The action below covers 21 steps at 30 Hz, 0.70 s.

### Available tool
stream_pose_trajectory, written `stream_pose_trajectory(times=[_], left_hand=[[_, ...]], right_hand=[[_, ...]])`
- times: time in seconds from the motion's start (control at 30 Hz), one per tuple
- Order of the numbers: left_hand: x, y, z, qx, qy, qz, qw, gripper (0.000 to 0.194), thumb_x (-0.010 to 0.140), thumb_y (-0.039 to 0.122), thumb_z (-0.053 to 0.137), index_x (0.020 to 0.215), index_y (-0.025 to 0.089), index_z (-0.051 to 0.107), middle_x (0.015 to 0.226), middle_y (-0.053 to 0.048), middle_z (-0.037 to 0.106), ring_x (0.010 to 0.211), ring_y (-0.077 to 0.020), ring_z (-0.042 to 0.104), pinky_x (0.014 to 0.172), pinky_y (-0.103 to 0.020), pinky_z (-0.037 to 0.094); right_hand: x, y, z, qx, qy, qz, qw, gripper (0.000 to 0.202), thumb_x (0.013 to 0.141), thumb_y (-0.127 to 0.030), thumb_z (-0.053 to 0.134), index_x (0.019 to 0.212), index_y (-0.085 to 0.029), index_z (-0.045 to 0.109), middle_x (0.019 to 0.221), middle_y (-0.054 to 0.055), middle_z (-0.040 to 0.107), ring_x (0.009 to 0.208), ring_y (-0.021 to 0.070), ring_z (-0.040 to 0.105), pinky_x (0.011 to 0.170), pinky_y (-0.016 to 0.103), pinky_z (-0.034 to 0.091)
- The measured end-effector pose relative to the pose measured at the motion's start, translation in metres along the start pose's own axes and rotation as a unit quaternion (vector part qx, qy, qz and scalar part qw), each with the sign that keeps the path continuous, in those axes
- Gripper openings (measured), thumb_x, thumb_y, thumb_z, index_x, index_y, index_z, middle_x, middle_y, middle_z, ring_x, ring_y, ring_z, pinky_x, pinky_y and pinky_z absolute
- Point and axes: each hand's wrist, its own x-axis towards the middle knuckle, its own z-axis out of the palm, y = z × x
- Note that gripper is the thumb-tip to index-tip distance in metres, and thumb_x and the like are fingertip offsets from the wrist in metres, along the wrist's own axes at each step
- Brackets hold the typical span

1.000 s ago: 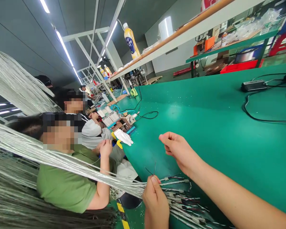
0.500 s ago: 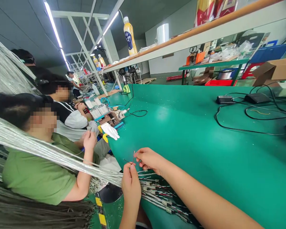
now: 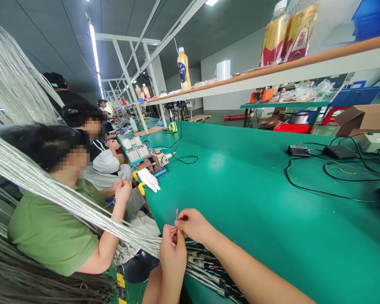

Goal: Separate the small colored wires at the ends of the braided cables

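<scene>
My left hand (image 3: 173, 249) is closed in a pinch around thin wires (image 3: 177, 213) at the lower middle, near the edge of the green table. Touching it from the right, my right hand (image 3: 191, 226) has its thumb and forefinger closed on the same wires. A reddish wire end stands up above the fingertips, and a dark one lies across them. A bundle of silvery cables (image 3: 114, 221) runs from the left to beside my left hand. Cable ends (image 3: 205, 268) with stripped, coloured wires lie below my right forearm.
The green table (image 3: 256, 190) carries a small machine (image 3: 152, 162), a white glove (image 3: 148, 179) and black cords with adapters (image 3: 340, 152). A person in a green shirt (image 3: 57, 232) sits at the left, with others beyond. A shelf (image 3: 240, 80) holding bottles crosses above.
My right hand has come in against my left hand, and its fingers have closed on the wires. The view has tilted up slightly. The neighbouring person's raised hand sits lower in view.
</scene>
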Motion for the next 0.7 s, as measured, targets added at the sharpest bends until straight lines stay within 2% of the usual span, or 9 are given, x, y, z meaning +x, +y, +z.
stream_pose_trajectory(times=[0.13, 0.27, 0.37, 0.5, 0.6, 0.7], left_hand=[[-0.001, -0.001, 0.0, 0.019, 0.001, 0.0, 1.0, 0.033, 0.089, 0.054, 0.052, 0.085, 0.021, 0.052, 0.072, -0.004, 0.066, 0.063, -0.0184, 0.063, 0.055, -0.026, 0.047], [-0.003, -0.006, -0.001, 0.072, -0.006, -0.031, 0.997, 0.03, 0.09, 0.051, 0.048, 0.087, 0.022, 0.05, 0.079, -0.005, 0.068, 0.07, -0.0197, 0.065, 0.058, -0.026, 0.045], [-0.004, -0.008, -0.003, 0.103, -0.004, -0.038, 0.994, 0.031, 0.091, 0.053, 0.044, 0.086, 0.022, 0.048, 0.073, -0.001, 0.065, 0.06, -0.0173, 0.06, 0.055, -0.025, 0.039], [-0.004, -0.008, -0.006, 0.154, 0.0, -0.024, 0.988, 0.034, 0.092, 0.055, 0.04, 0.084, 0.023, 0.046, 0.062, 0.003, 0.058, 0.055, -0.0158, 0.054, 0.054, -0.025, 0.033], [-0.005, -0.002, -0.006, 0.206, -0.013, -0.021, 0.978, 0.031, 0.095, 0.051, 0.037, 0.085, 0.023, 0.047, 0.061, 0.004, 0.057, 0.057, -0.0163, 0.056, 0.055, -0.024, 0.029], [-0.007, 0.005, -0.003, 0.268, -0.025, -0.026, 0.963, 0.026, 0.098, 0.045, 0.035, 0.088, 0.024, 0.048, 0.063, 0.004, 0.06, 0.061, -0.0177, 0.059, 0.056, -0.024, 0.024]], right_hand=[[-0.003, -0.001, 0.001, -0.035, 0.021, 0.005, 0.999, 0.012, 0.08, -0.017, 0.061, 0.068, -0.016, 0.058, 0.064, 0.001, 0.06, 0.059, 0.0113, 0.05, 0.053, 0.021, 0.031], [-0.011, -0.007, 0.0, -0.083, 0.032, -0.052, 0.995, 0.017, 0.081, -0.014, 0.058, 0.065, -0.016, 0.054, 0.063, -0.001, 0.055, 0.059, 0.0101, 0.044, 0.055, 0.022, 0.029], [-0.011, -0.004, 0.002, -0.028, 0.018, -0.086, 0.996, 0.016, 0.081, -0.014, 0.056, 0.065, -0.016, 0.054, 0.063, -0.002, 0.052, 0.061, 0.0099, 0.042, 0.057, 0.022, 0.03], [-0.004, 0.003, 0.002, 0.079, -0.01, -0.088, 0.993, 0.012, 0.077, -0.017, 0.06, 0.066, -0.015, 0.056, 0.065, -0.002, 0.054, 0.064, 0.0105, 0.045, 0.06, 0.022, 0.034], [0.0, 0.004, -0.009, 0.077, -0.034, -0.082, 0.993, 0.012, 0.075, -0.021, 0.063, 0.066, -0.015, 0.058, 0.066, -0.002, 0.055, 0.062, 0.0104, 0.046, 0.059, 0.022, 0.034], [0.002, -0.001, -0.028, 0.038, -0.037, -0.086, 0.995, 0.01, 0.08, -0.024, 0.061, 0.074, -0.016, 0.061, 0.063, -0.004, 0.054, 0.059, 0.0102, 0.046, 0.058, 0.022, 0.034]])
